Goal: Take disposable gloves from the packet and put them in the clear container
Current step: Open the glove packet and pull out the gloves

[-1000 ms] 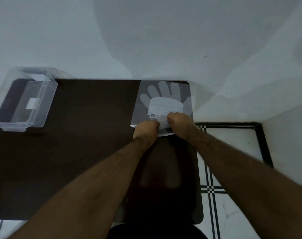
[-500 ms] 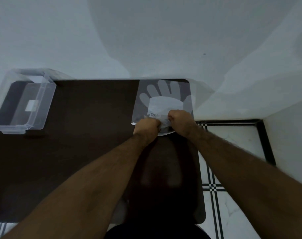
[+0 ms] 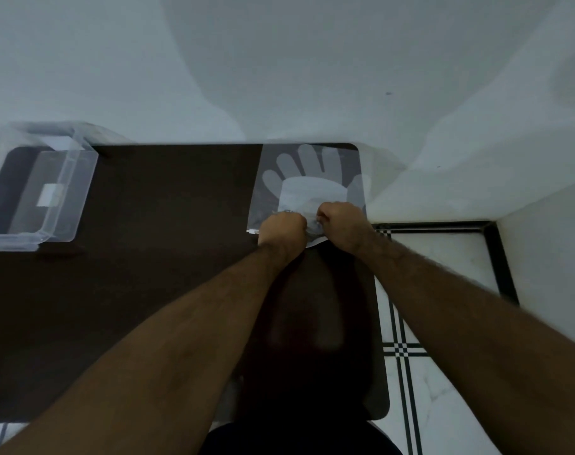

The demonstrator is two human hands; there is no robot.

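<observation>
The flat, translucent plastic packet of disposable gloves (image 3: pixel 307 182) lies at the far right corner of the dark brown bench (image 3: pixel 154 257), its long axis running away from the person, the printed glove fingers pointing to the far wall. Both hands are curled into fists, pinching the packet's near edge: the left hand (image 3: pixel 282 232) beside the right hand (image 3: pixel 342 224), nearly touching. The clear rectangular plastic container (image 3: pixel 38 188) sits well apart at the bench's far left.

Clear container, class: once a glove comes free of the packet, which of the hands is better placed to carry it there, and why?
Left, probably. The clear container sits at the table's far left, on the left hand's side; the right hand would have to cross over.
</observation>
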